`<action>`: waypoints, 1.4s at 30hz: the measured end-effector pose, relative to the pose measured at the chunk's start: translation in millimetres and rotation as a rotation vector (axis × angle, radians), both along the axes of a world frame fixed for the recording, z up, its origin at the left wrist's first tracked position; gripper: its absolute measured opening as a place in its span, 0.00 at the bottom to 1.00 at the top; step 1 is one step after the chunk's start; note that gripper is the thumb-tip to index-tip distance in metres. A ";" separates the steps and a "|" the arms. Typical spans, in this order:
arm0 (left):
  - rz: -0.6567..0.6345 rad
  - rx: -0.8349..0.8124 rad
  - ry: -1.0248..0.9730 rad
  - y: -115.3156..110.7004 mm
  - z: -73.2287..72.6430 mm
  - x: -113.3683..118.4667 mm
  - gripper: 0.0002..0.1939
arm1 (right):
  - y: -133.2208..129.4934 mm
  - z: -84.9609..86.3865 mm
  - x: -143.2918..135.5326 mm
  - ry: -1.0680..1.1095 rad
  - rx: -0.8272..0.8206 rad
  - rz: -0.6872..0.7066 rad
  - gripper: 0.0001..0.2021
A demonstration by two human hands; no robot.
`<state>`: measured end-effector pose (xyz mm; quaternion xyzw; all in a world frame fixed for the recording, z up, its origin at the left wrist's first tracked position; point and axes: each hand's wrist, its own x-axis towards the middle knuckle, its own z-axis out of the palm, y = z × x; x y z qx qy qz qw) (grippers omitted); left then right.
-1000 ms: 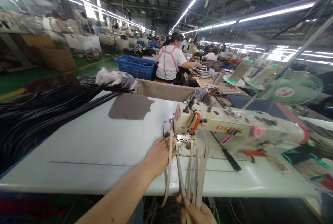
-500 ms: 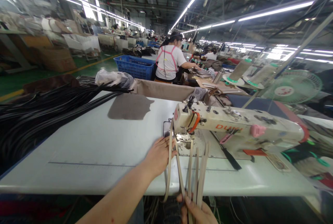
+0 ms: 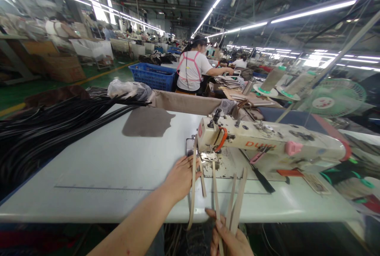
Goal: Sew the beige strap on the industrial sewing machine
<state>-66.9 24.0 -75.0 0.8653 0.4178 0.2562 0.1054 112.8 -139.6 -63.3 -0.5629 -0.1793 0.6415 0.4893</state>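
Observation:
My left hand (image 3: 182,176) lies on the white sewing table beside the needle area, its fingertips and thumb on a beige strip (image 3: 202,178) whose near end lies free on the table. Another beige strip (image 3: 193,192) hangs from the machine head over that hand and past the table's front edge. At the front edge, my right hand (image 3: 228,238) is closed around several beige strips (image 3: 237,204) that fan upward. One of these strips reaches toward the presser-foot area of the sewing machine (image 3: 267,141).
A dark grey piece (image 3: 148,122) lies flat on the table (image 3: 97,161). Black cords (image 3: 44,137) are heaped at left. A black-handled tool (image 3: 264,180) rests under the machine arm. Beyond are a blue basket (image 3: 152,75), a seated person (image 3: 190,67) and a green fan (image 3: 335,99).
My right hand has shifted slightly right with its strips, which are spread differently. The strip under my left hand now has its near end free of my right hand. The seated person's arm reaches farther out.

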 end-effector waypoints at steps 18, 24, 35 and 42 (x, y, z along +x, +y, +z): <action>-0.018 0.018 0.036 2.3 -5.0 -1.1 0.22 | -2.5 12.5 3.1 0.121 0.005 0.068 0.49; -0.014 0.037 0.027 2.7 -7.4 -0.7 0.22 | -2.5 14.2 0.1 0.085 0.015 0.071 0.45; 0.008 0.043 0.055 3.0 -13.2 -1.3 0.22 | 11.9 9.2 -2.3 0.087 0.057 0.126 0.48; -0.016 0.055 0.036 1.9 -6.6 -3.3 0.21 | 25.3 13.7 -9.7 0.114 0.054 0.117 0.51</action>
